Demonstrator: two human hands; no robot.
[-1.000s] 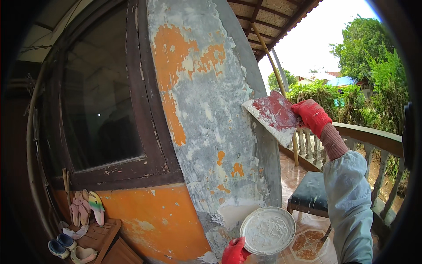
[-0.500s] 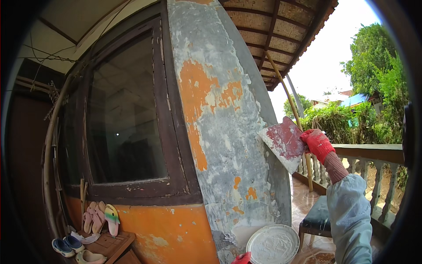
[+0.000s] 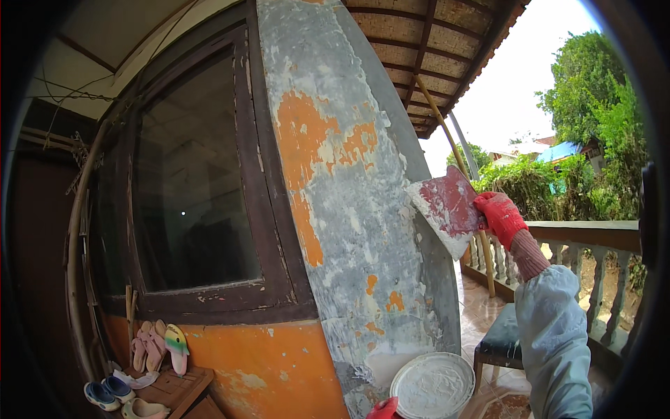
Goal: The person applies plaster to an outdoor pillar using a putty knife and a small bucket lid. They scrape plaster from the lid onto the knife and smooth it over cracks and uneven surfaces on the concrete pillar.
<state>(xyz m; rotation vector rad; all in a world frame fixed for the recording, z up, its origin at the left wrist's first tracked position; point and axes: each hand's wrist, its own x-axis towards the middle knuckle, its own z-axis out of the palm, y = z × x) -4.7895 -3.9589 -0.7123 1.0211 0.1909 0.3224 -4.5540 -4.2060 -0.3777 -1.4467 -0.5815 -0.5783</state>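
Observation:
My right hand (image 3: 499,214), in a red glove, is closed on a flat putty spreader (image 3: 450,206). Its reddish blade is smeared with white putty, and its left edge meets the wall corner. Patchy grey and white filler covers the wall column (image 3: 356,244), where bits of orange paint show through. At the lower edge my left hand (image 3: 382,409), also red-gloved and mostly cut off, grips the rim of a round white lid (image 3: 433,386) with white putty spread over it.
Left of the column is a dark-framed window (image 3: 195,181). Sandals and clogs stand on and around a wooden stand (image 3: 183,391) at lower left. A dark-seated stool (image 3: 501,339) is beside my right forearm, before a balustrade (image 3: 593,237). A bamboo pole (image 3: 460,153) leans behind the spreader.
The spreader and my right hand have moved slightly up along the wall corner. The whole view has shifted a little. My left hand still grips the lid.

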